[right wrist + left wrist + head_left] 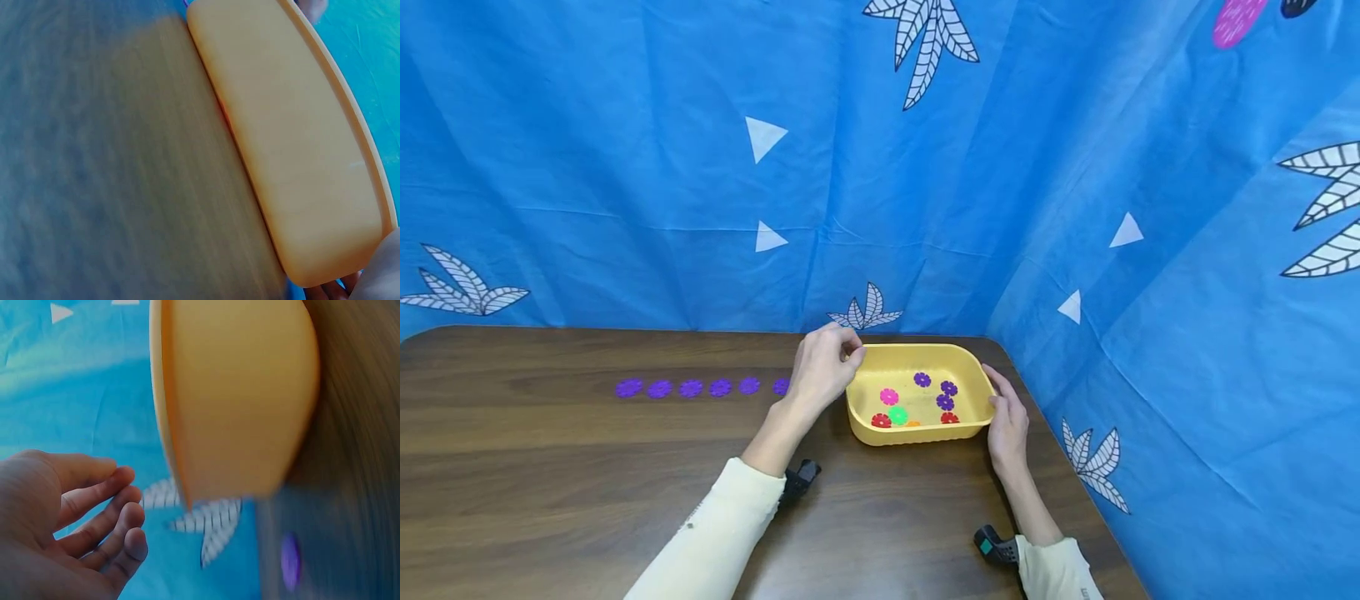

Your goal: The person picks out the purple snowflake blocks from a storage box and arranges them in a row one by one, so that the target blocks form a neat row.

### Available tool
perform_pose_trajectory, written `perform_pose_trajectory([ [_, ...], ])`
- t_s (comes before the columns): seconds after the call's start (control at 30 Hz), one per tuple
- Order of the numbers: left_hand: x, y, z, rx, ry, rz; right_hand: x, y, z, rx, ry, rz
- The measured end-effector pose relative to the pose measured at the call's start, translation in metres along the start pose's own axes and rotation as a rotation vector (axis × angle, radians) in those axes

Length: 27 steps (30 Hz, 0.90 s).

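Yellow plastic tray (861, 417) sits on the dark wood surface (587, 467) near its far right corner, just in front of the blue leaf-print curtain (625, 167). Inside the tray: flower-shaped discs, purple (947, 389), pink (889, 397), green (898, 414) and red (881, 421).

Left hand (822, 367) at the tray's far left corner, fingertips at the rim; grip loosely curled. The wrist view shows the fingers (106, 512) relaxed and holding nothing.

Right hand (1009, 421) lies against the tray's right wall, fingers fairly straight along the rim; nothing pinched.

Left of the tray, a row of purple discs (690, 388) lies flat on the surface, running up to the left hand.
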<state>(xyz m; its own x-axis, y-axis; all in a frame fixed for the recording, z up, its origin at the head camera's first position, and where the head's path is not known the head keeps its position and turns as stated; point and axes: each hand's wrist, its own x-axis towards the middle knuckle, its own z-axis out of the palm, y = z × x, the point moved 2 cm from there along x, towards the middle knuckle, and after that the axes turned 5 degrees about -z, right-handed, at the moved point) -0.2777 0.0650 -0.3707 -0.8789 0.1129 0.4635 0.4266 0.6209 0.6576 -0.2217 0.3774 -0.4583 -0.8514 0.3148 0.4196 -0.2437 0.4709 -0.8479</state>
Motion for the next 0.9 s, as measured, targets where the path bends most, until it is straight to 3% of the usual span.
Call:
perform_pose_trajectory([
  [0.13, 0.000, 0.017, 0.022, -0.017, -0.031, 0.015, -0.002, -0.002, 0.001, 0.012, 0.001, 0.015],
  [0.33, 0.000, 0.042, 0.051, -0.057, -0.105, 0.018, -0.007, -0.037, -0.003, 0.012, -0.013, 0.021],
  [0.47, 0.002, 0.055, 0.071, -0.065, -0.176, 0.002, -0.007, -0.037, -0.002, 0.009, -0.012, 0.037],
  [0.57, 0.003, 0.060, 0.085, -0.048, -0.257, -0.010, -0.008, -0.039, -0.001, -0.001, -0.011, 0.025],
  [0.67, 0.002, 0.060, 0.096, 0.029, -0.368, 0.007, -0.010, -0.044, 0.000, 0.002, -0.014, 0.010],
  [0.8, -0.001, 0.057, 0.109, 0.173, -0.540, 0.103, -0.010, -0.044, -0.001, -0.018, -0.004, -0.003],
  [0.9, -0.003, 0.054, 0.116, 0.237, -0.630, 0.166, -0.009, -0.043, -0.003, -0.025, 0.014, -0.014],
])
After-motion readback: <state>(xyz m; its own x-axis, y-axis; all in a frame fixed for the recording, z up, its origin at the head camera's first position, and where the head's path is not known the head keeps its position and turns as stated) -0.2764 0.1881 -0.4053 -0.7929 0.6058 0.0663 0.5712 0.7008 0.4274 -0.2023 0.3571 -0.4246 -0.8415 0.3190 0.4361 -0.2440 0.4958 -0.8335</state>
